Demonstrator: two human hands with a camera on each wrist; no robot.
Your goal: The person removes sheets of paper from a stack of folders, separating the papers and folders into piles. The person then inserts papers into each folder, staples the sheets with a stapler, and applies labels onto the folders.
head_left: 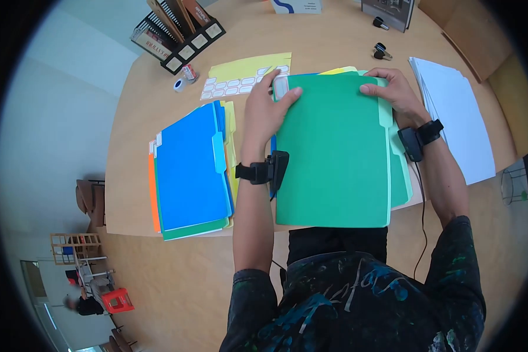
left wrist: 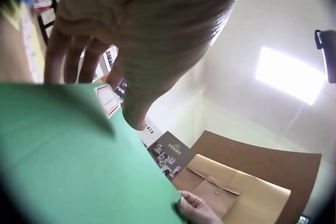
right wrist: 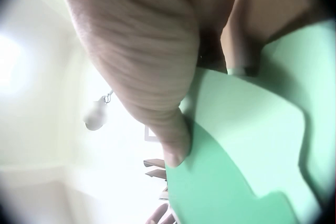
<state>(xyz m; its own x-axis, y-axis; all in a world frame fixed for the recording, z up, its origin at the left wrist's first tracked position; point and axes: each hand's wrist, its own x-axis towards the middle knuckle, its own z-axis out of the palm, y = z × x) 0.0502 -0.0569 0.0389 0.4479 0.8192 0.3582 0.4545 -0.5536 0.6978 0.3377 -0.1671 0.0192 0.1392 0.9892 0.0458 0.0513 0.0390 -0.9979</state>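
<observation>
A green file folder (head_left: 332,158) is held up in front of the person's body, with a red-bordered white label (head_left: 281,87) at its upper left corner. The left hand (head_left: 264,114) grips that corner, thumb beside the label and fingers passing behind the edge, as the left wrist view shows. At the upper right corner the right hand (head_left: 396,94) pinches the folder, its thumb on the front. Another green folder (head_left: 400,176) shows behind at the right, and a bit of yellow folder (head_left: 338,70) peeks over the top.
Left of the hands lies a stack of folders, a blue folder (head_left: 192,167) uppermost. Beyond are a label sheet (head_left: 232,86), a desk organizer (head_left: 190,50) and black binder clips (head_left: 382,51). White paper (head_left: 457,117) lies at the right, near a brown envelope (left wrist: 236,187).
</observation>
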